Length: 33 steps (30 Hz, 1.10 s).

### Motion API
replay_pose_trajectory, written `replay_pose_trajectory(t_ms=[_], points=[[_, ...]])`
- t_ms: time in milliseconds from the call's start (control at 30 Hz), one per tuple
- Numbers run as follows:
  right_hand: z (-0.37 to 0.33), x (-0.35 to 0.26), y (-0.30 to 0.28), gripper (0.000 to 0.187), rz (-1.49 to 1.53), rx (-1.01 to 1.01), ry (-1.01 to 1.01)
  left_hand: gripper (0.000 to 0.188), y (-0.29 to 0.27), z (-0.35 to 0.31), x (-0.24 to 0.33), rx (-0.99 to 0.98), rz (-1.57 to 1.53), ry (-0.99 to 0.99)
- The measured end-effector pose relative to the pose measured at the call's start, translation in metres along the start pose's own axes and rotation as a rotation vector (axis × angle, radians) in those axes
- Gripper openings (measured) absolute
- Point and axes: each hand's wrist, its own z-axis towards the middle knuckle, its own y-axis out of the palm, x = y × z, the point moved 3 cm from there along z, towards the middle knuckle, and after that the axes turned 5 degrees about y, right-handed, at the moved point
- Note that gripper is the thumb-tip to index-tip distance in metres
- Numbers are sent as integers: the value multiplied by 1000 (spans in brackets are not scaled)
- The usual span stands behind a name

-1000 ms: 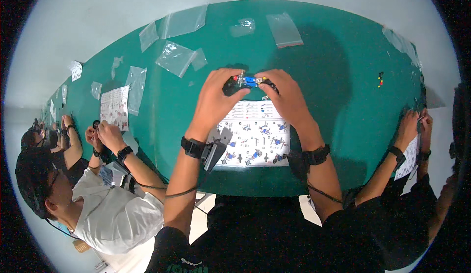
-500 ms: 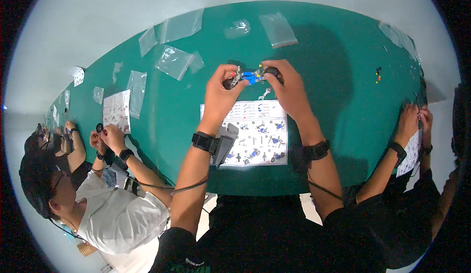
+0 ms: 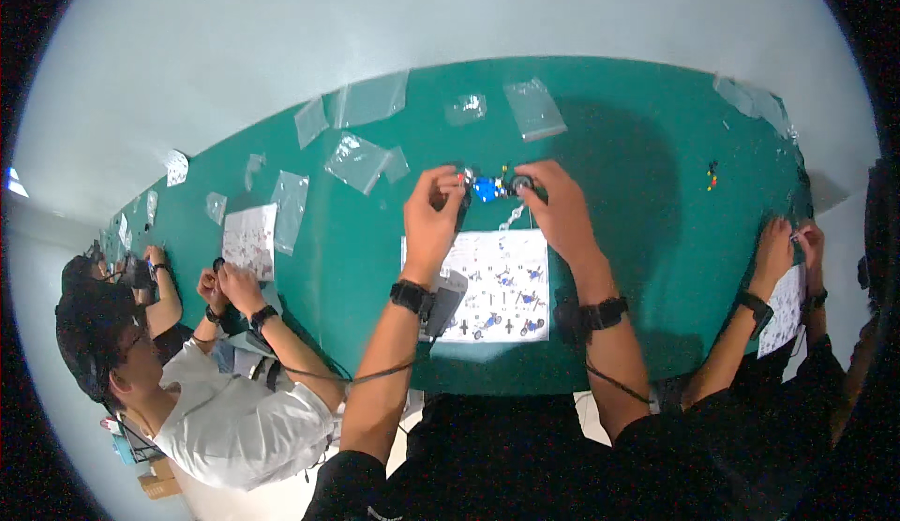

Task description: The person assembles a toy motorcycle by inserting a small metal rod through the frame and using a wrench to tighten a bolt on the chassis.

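Observation:
A small toy motorcycle model (image 3: 487,188) with a blue body and black wheels is held just above the table, beyond the printed instruction sheet (image 3: 506,315). My left hand (image 3: 431,221) is closed on its left end, by one wheel and a small red piece. At the other end, my right hand (image 3: 560,204) pinches the black wheel (image 3: 521,185) between thumb and fingers. Parts of both wheels are hidden by my fingers. A small grey toy wrench (image 3: 512,216) lies between my hands, near the sheet's upper edge.
Clear plastic bags (image 3: 358,162) are scattered over the far and left side of the green table (image 3: 619,240). Small yellow, red and black pieces (image 3: 712,176) lie to the right. Co-workers sit on both sides, their hands (image 3: 234,287) at the table, with sheets beside them.
The whole view has shifted, so the table sits lower in the picture. Both hands keep hold of the motorcycle model, which now shows more of its blue side.

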Motion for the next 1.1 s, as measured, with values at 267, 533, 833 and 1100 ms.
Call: replay_pose_trajectory(t_ms=[267, 533, 833, 1100], points=[[-4, 10, -3, 31, 46, -16, 65, 46, 1, -5, -1, -55, 112, 91], [-2, 20, -1, 24, 234, 69, 50, 34, -1, -1, 1, 19, 412, 317], [-14, 5, -8, 35, -149, -126, -129, 22, -8, -1, -15, 255, 75, 57], [-15, 10, -15, 17, -187, -92, -74, 19, -4, -3, -7, 193, 171, 36]])
